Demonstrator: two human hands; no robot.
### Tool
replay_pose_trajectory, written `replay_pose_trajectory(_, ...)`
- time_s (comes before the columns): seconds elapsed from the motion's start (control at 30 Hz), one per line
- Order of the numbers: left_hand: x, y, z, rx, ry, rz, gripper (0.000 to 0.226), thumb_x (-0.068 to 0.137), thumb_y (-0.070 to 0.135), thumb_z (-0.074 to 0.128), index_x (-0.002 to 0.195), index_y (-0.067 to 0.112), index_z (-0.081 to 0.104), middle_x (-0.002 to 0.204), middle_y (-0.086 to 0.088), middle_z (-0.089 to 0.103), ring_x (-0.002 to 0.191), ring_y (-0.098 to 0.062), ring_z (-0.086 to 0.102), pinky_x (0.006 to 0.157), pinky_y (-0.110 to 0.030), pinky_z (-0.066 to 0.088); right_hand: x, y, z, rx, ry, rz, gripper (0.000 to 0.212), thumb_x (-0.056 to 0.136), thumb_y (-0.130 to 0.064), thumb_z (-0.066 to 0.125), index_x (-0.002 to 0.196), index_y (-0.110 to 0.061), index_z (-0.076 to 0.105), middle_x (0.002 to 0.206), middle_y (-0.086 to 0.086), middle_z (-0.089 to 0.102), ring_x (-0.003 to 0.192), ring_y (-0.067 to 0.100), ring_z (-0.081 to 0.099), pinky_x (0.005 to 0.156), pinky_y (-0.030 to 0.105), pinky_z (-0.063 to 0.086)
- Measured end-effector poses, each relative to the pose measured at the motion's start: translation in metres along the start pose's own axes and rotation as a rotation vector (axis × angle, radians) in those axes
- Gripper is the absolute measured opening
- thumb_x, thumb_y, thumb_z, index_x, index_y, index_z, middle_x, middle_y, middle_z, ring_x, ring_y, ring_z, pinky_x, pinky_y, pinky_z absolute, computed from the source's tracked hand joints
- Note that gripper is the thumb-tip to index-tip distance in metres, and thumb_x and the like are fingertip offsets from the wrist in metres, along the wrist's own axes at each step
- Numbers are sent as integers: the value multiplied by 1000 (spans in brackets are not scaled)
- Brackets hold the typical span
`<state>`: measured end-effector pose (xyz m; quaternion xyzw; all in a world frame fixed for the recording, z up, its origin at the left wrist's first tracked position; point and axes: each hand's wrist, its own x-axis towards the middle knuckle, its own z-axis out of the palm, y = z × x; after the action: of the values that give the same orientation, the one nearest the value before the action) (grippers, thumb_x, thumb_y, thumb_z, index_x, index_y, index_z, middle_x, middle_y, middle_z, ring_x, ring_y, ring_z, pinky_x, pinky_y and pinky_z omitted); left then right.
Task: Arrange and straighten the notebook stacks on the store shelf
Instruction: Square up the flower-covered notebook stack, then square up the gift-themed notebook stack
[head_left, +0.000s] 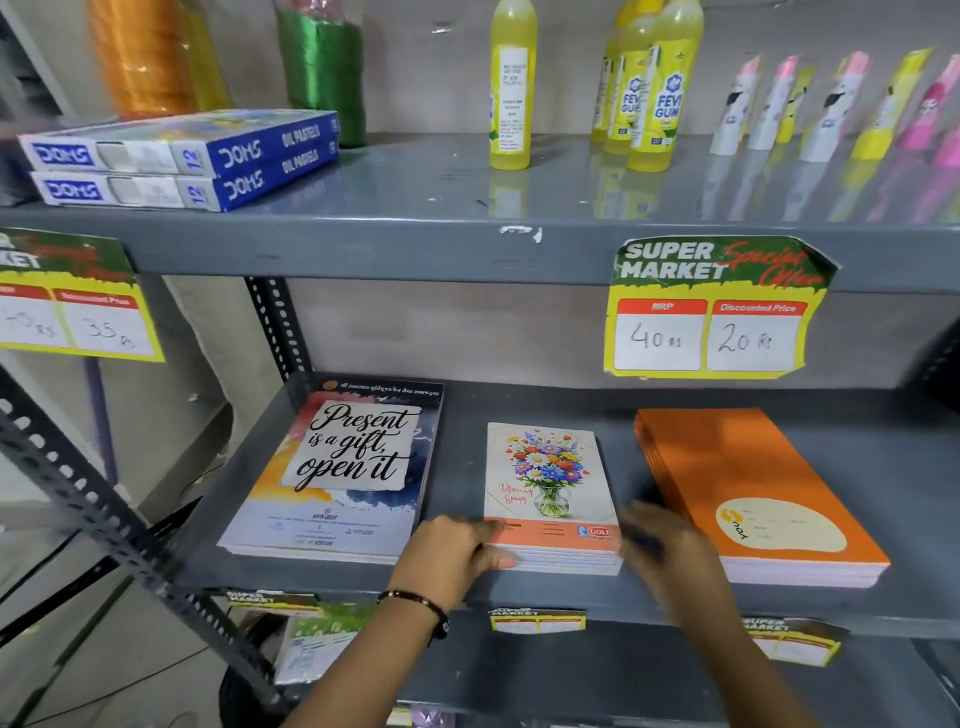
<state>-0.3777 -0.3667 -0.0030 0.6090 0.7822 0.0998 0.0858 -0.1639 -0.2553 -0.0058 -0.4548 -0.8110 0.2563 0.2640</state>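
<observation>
Three notebook stacks lie on the grey middle shelf (467, 582). On the left is a large stack with a "Present is a gift, open it" cover (343, 467). In the middle is a smaller stack with a flower-vase cover (548, 483). On the right lies an orange stack (748, 483), turned slightly askew. My left hand (457, 553) presses against the front left corner of the flower stack, fingers curled on its edge. My right hand (660, 545) is blurred beside the flower stack's front right corner, fingers apart; whether it touches the stack is unclear.
The upper shelf (415, 208) carries two blue oil pastel boxes (182, 161), yellow gum bottles (649, 88) and packaged pens (831, 104). Price tags (711, 312) hang from the shelf edges. A perforated metal upright (104, 519) slants at left. More goods sit on the shelf below.
</observation>
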Motion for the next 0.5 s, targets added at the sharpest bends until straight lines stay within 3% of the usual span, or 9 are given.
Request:
replay_pose_trajectory(0.1, -7, -14, -13, -181, 178, 29, 49, 82, 46, 58, 127, 29, 54, 129, 0, 61, 117, -18, 57, 101, -29, 47, 1, -29, -2, 521, 188, 140, 27, 77, -10, 69, 103, -13, 65, 99, 6, 71, 83, 8, 63, 79, 25, 53)
replay_pose_trajectory(0.2, -22, -45, -35, -340, 358, -42, 48, 77, 29, 70, 123, 19, 60, 129, -2, 60, 119, -9, 51, 106, -20, 35, 1, -66, 18, 948, 96, 137, 23, 74, -7, 69, 92, -21, 66, 83, -11, 73, 78, 0, 67, 71, 10, 54)
replay_pose_trajectory(0.3, -44, -94, -53, -419, 427, -182, 47, 73, 17, 75, 118, 13, 63, 126, -6, 61, 116, -11, 51, 99, -16, 35, -4, -99, 59, 998, -112, 151, 28, 76, 3, 66, 91, -20, 67, 86, -9, 72, 77, 2, 67, 68, 8, 53)
replay_pose_trajectory(0.37, -57, -124, -59, -469, 409, -293, 46, 71, 9, 76, 115, 9, 64, 119, -2, 61, 110, -11, 54, 91, -13, 39, -11, -114, 87, 959, -255, 169, 30, 77, 3, 66, 102, -14, 63, 93, -4, 70, 76, 0, 66, 64, 7, 52)
replay_pose_trajectory(0.43, -68, -149, -63, -584, 366, -400, 43, 71, 4, 75, 112, 8, 64, 116, -3, 59, 116, -17, 52, 87, -18, 46, -18, -127, 106, 916, -366, 176, 37, 78, 4, 65, 110, -12, 58, 99, -4, 65, 82, 2, 62, 70, 11, 52)
replay_pose_trajectory(0.5, -77, -165, -66, -614, 335, -460, 41, 62, 15, 80, 97, 25, 62, 119, -15, 60, 120, -32, 53, 95, -31, 49, -21, -131, 119, 866, -433, 150, 42, 77, 5, 65, 110, -18, 53, 100, -14, 59, 89, 0, 56, 81, 16, 46)
